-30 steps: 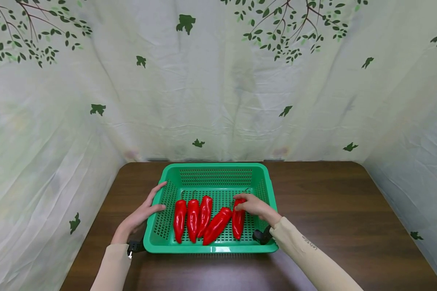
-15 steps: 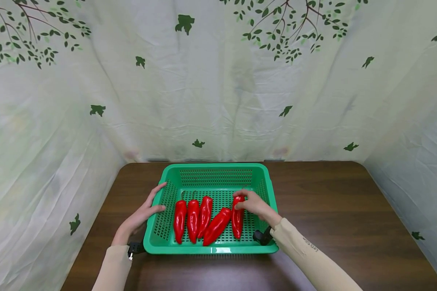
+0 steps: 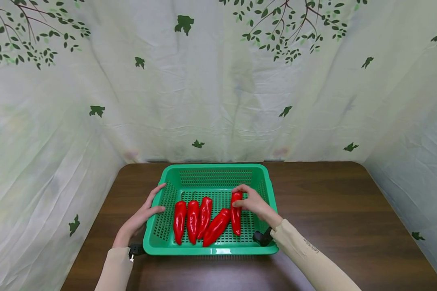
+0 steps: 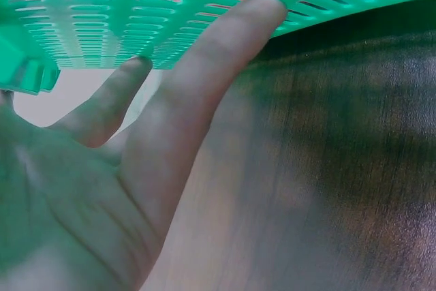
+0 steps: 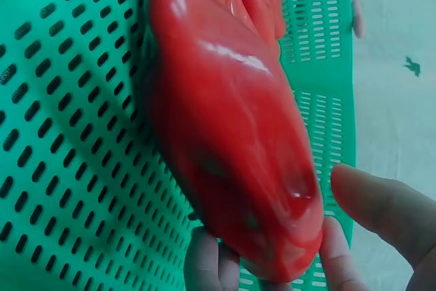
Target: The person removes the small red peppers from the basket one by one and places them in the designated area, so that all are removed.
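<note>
The long, glossy red pepper lies on the near-left side of the right hand, whose fingers curl over its far end, thumb across its face. Its long axis runs nearly straight toward the person, the tapered end pointing near. The right hand is the one on it; the left hand is well apart, at the far side of the row, with its fingers spread and straight against the left wall of the rectangular, slotted green plastic basket on the dark brown, wood-grained tabletop. The held pepper is inside that basket, to the right of four other glossy red peppers, the slanted one just beside it.

The right wrist view shows fingertips around the pepper's end that the head view hides; whether its tapered end touches the basket floor, I cannot tell. The left wrist view alone shows the thumb tip meeting the wall's outer face, with red showing through some slots.
</note>
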### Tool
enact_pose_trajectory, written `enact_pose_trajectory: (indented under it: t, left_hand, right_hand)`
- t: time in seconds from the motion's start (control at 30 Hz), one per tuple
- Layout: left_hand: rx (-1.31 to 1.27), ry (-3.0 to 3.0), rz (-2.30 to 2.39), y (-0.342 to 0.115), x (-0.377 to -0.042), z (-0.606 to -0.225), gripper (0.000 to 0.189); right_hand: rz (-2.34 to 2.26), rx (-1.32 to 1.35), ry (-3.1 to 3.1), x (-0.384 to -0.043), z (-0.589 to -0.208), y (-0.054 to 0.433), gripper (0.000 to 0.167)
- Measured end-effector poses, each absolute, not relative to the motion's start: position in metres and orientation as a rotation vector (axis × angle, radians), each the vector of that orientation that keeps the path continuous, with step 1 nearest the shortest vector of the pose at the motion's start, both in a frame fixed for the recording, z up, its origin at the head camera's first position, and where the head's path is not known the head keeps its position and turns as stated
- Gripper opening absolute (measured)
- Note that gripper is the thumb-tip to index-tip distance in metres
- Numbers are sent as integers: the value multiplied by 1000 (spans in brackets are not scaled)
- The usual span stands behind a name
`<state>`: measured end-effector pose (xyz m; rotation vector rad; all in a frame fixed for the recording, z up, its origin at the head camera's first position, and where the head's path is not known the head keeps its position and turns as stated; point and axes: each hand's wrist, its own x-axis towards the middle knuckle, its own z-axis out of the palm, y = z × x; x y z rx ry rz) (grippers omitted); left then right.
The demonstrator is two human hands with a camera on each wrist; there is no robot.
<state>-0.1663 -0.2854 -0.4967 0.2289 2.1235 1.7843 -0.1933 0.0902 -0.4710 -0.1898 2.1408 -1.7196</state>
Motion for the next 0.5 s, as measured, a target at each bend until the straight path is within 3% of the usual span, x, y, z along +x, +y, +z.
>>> enact_pose_trajectory:
  t: [0.5]
  left_hand:
    - [226, 2136, 1772, -285, -167, -496, 70]
  right_hand:
    - [-1801, -204, 2115, -195, -469, 91, 34]
